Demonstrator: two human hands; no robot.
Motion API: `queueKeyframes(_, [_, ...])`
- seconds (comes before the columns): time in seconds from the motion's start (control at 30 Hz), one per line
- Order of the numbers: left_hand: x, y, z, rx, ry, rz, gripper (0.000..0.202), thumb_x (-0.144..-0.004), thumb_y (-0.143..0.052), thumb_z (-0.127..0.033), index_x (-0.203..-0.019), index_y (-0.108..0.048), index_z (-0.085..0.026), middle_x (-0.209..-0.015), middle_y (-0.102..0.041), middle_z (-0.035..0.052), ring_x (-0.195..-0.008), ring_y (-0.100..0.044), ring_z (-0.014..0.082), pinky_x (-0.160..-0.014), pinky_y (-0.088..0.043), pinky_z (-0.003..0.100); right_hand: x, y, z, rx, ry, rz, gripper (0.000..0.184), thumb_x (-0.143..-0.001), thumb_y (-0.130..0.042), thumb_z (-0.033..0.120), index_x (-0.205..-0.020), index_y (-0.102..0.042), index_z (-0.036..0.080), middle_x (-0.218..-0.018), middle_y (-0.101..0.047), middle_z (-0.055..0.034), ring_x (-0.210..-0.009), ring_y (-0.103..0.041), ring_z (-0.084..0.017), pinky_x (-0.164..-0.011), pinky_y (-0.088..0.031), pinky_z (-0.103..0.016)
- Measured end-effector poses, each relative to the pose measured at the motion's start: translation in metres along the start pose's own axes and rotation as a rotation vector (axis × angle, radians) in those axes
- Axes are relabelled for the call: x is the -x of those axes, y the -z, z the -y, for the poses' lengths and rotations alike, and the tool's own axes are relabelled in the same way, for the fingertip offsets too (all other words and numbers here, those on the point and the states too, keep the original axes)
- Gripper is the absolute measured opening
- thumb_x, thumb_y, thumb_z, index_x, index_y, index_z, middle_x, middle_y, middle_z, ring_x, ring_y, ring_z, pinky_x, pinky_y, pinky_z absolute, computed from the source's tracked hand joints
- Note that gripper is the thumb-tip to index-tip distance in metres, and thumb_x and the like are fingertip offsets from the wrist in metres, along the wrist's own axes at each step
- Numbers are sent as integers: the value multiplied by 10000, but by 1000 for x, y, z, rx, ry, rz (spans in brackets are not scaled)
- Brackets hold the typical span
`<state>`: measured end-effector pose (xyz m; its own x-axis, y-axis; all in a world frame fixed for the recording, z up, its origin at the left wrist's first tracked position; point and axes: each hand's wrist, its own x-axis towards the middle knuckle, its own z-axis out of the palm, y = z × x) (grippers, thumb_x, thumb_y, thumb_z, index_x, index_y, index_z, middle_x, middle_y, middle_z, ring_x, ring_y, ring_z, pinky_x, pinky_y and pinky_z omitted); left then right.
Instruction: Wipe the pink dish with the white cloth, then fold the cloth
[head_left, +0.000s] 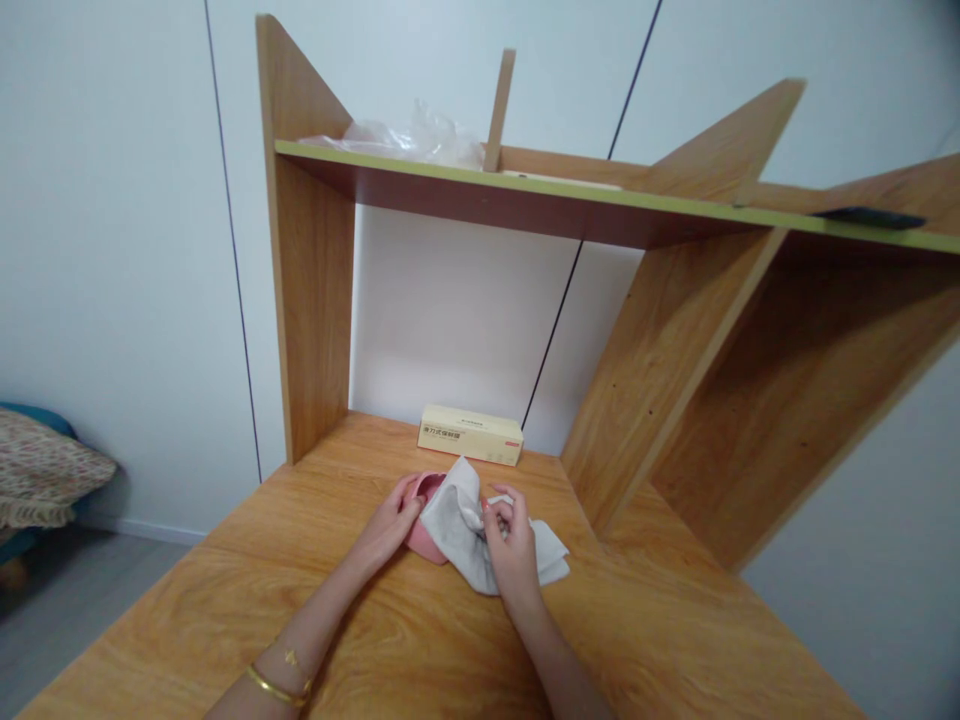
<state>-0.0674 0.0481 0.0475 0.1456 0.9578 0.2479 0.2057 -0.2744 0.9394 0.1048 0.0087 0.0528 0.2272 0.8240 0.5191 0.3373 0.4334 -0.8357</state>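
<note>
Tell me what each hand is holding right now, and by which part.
The left hand grips the pink object by its left end. The right hand pinches the white cloth near its middle, where it drapes over the pink object.

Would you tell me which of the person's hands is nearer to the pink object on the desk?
Left. The left hand grips the pink object at its left side; the right hand lies to its right, pinching the grey cloth draped over it.
</note>
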Motion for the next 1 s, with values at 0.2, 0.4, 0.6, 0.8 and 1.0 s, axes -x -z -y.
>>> queueKeyframes(0.2, [4, 0, -5, -41, -30, -7, 404, -797, -412, -305, -1163, -493, -154, -1163, -572, 73, -1084, -507, 216, -960, -348, 328, -4, -3, -9, 64, -5, 35, 295, -772, -468, 368, -1005, -476, 188, -676, -503, 29, -596, -506, -135, -583, -431, -258])
queueKeyframes(0.4, [3, -2, -8, -76, -83, -17, 393, -788, -390, -243, -1154, -503, -157, -1175, -563, 72, -1097, -495, 207, -963, -341, 324, -8, -2, -11, 224, -26, 66, 600, -630, -625, 402, -1149, -437, 167, -961, -532, -70, -837, -537, -204, -775, -431, -350])
queueKeyframes(0.6, [8, -4, -14, -107, -170, 20, 411, -753, -429, -221, -1152, -512, -168, -1206, -543, 56, -1113, -478, 199, -982, -319, 316, -8, 3, -4, 408, -200, 183, 654, -607, -633, 397, -1175, -436, 140, -1049, -566, -122, -984, -532, -265, -847, -396, -372])
queueKeyframes(0.8, [14, -3, -25, -211, -319, 86, 497, -686, -470, -182, -1182, -498, -174, -1197, -546, 59, -1100, -478, 215, -989, -312, 328, -3, -5, -6, 420, -217, 184, 498, -687, -506, 240, -1172, -432, 154, -1043, -604, -88, -935, -582, -198, -761, -433, -288])
queueKeyframes(1.0, [16, -3, -28, -228, -298, 74, 501, -698, -478, -207, -1199, -491, -196, -1196, -548, 48, -1094, -484, 216, -981, -324, 323, -1, -8, -5, 554, -244, 84, 414, -740, -477, 323, -1138, -468, 209, -929, -646, -80, -852, -604, -231, -674, -418, -318])
